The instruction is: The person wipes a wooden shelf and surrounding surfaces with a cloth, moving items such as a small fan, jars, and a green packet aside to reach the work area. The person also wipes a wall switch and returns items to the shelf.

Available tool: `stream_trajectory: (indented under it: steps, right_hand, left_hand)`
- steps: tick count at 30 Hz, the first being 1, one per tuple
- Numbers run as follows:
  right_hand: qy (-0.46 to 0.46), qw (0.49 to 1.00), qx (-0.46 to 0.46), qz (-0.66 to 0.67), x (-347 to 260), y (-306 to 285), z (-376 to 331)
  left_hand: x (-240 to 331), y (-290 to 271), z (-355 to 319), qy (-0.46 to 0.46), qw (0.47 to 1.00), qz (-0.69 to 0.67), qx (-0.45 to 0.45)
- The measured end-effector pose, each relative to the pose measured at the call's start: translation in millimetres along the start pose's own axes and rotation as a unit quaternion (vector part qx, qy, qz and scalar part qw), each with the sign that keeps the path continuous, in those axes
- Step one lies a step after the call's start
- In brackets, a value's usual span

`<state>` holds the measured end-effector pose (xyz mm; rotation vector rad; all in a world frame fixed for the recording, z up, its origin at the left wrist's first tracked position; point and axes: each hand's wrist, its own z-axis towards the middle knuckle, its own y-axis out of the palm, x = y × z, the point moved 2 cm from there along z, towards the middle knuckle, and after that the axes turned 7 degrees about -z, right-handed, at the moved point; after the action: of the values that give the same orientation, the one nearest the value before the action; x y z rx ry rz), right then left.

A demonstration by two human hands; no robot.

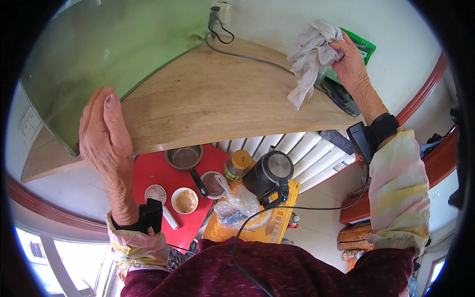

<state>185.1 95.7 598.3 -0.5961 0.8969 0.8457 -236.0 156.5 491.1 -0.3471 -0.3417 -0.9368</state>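
My right hand [350,64] grips a crumpled, whitish cloth [314,57] at the far right of a wooden shelf [213,94]. The cloth hangs down over the wood. Just behind that hand stands a green package [362,47], next to a dark, flat object [341,96] on the shelf. At the left, my left hand [106,128] has its fingers stretched out beside the near corner of a greenish glass tank [114,49]. It holds nothing; whether it touches the glass I cannot tell.
A grey cord [247,57] runs from a wall socket [222,12] along the shelf's back. Below are a red tabletop [148,173], a saucepan [184,157], a bowl [185,200], a handheld fan [163,205], a lidded jar [237,166], a black kettle [269,178] and a white radiator [309,156].
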Motion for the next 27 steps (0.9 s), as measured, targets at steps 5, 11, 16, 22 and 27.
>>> stream_trajectory:
  steps: [5, 11, 16, 22, 27]
  right_hand:
    - [0.031, 0.929, -0.046, -0.366, 12, 17, -11]
    - [-0.026, 0.787, -0.202, -0.583, 45, 56, -37]
    - [-0.065, 0.782, -0.256, -0.565, 22, 124, -53]
    - [-0.168, 0.822, -0.388, -0.381, -9, 222, -84]
    - [-0.077, 0.893, -0.209, -0.392, -1, 172, -62]
  left_hand:
    - [2, 0, 0, 0.008, 1.0, -0.001, 0.008]
    - [1, 1, 0, 0.021, 0.999, 0.02, 0.014]
    - [-2, 3, -1, 0.047, 0.998, 0.036, 0.027]
    - [-7, 3, 0, 0.048, 0.998, 0.042, 0.025]
    - [-9, 5, -1, 0.048, 0.998, 0.038, 0.035]
